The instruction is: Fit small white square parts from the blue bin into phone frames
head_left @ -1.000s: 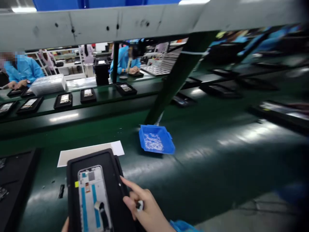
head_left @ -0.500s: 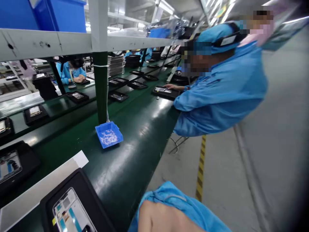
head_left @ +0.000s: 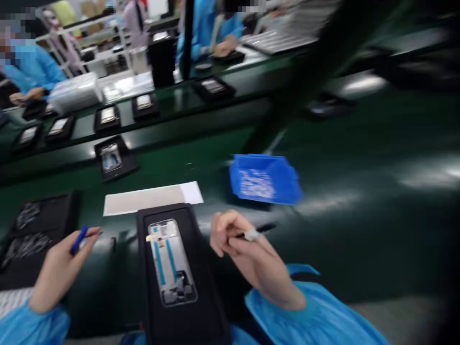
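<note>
The left hand pinches a blue stick, and the right hand grips a slim black tool. Between them, a black tray holds a phone screen frame on the green desk. Beyond, a blue bin holds small pale parts.

My left hand and right hand, bare to the wrist, emerge from the sleeves of a light blue factory smock. The left sleeve and right sleeve are loose and wide, cut from thin, faintly glossy cloth that gathers in soft folds. The right cuff stands away from my wrist in a slack flap. More of the same blue fabric, the front of my smock, shows low between my arms
</note>
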`<state>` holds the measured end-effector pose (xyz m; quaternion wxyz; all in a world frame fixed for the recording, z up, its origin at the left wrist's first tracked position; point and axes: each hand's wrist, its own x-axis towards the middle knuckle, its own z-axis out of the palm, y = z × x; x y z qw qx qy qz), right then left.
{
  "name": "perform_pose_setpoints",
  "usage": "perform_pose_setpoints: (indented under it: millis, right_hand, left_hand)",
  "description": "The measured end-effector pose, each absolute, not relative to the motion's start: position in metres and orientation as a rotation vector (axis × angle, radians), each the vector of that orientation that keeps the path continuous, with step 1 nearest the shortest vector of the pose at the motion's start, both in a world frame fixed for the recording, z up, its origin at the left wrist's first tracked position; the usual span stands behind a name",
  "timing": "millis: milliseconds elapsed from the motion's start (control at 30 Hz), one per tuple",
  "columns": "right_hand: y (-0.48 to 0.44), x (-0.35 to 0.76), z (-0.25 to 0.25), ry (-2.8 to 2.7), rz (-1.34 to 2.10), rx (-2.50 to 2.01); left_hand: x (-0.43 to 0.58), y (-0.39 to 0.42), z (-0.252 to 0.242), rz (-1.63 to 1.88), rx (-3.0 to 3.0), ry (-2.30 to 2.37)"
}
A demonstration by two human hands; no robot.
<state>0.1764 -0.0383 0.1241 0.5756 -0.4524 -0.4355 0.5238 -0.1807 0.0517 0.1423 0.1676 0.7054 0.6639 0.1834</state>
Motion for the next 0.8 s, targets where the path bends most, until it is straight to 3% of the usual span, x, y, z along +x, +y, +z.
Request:
perform_pose_setpoints:
  millis: [100, 300, 633, 800]
  right_hand:
    - [-0.011, 0.166, 0.112, -1.056, 1.436, -1.037]
    - [0.013, 0.142, 0.123, -1.407, 1.436, -1.235]
    - [0.047, 0.079, 0.113, -1.258, 1.830, -1.074]
    - [0.048, 0.041, 0.093, -1.136, 1.701, -0.989]
  left_hand:
    - [-0.186, 0.023, 0.111, 0.571, 1.882, 1.938]
    - [-0.193, 0.022, 0.063, 0.590, 1.905, 2.060]
    - [-0.194, 0.049, 0.059, 0.689, 1.903, 2.137]
    - [-0.168, 0.031, 0.078, 0.850, 1.991, 1.978]
